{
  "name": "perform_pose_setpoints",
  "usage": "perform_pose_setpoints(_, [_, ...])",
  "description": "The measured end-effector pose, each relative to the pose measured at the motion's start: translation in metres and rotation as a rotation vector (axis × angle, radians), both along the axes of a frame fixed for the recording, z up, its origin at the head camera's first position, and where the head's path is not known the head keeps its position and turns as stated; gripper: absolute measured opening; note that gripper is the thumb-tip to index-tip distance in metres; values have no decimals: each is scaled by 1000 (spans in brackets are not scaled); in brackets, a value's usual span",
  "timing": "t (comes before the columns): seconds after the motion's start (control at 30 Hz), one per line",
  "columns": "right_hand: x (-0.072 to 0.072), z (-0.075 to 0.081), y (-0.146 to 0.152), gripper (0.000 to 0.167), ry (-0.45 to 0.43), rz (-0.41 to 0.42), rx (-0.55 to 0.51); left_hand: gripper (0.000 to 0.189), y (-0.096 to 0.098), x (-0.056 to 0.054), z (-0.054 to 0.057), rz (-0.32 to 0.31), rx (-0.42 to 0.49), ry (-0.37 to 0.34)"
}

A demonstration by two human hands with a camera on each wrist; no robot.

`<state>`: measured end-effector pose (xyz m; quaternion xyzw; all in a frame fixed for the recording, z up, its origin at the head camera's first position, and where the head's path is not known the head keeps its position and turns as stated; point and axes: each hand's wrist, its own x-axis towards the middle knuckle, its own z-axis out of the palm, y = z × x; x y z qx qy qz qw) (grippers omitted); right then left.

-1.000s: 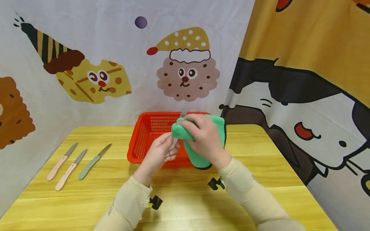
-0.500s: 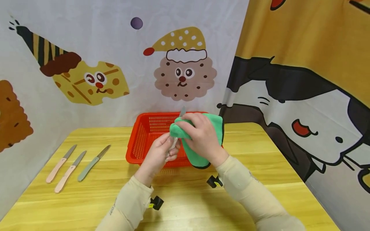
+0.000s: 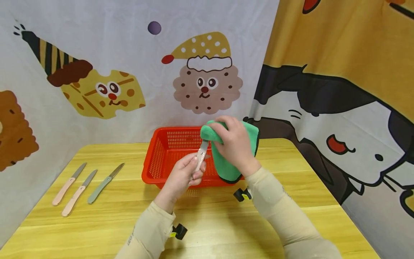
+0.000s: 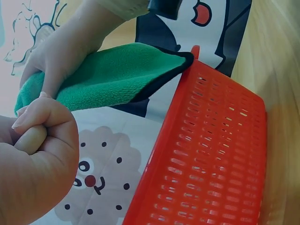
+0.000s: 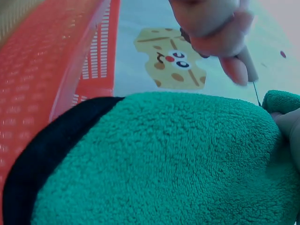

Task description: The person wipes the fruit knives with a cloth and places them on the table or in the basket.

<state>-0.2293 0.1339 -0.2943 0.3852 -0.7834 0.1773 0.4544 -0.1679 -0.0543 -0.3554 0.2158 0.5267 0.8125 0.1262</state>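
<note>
On the surface [image 3: 97,233], three knives [image 3: 78,194] are lying leftmost. Your left hand [image 3: 185,171] is gripping another knife [image 3: 201,155] above the red basket [image 3: 184,138]; your right is pinching the green cloth [image 3: 223,165], now sliding tipward, baring the blade's base: one wiping stroke is probably finishing.

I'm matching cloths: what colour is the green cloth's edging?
Black edging, clearest in the right wrist view.

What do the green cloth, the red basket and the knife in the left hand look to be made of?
Green cloth: matte fabric, possibly microfibre; a fuzzy pile shows up close.
Red basket: probably moulded plastic with a slight sheen; its slotted walls are one even colour.
Knife: blade likely metal, grey and smooth; the pale handle could be plastic or wood, too small to tell.
</note>
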Motion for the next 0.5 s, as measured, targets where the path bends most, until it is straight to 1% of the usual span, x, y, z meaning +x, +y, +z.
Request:
perform_pose_setpoints(0.1, [-3,1,4,27,-12,-13,-10,41,1,0,-1,-13,-5,-1])
perform_pose_setpoints(0.3, [-5,4,7,28,-14,-26,-9,41,1,1,-2,-25,-2,-7])
perform_pose_setpoints(0.5, [-6,10,12,28,-11,-33,-30,40,-1,2,-4,-42,3,-9])
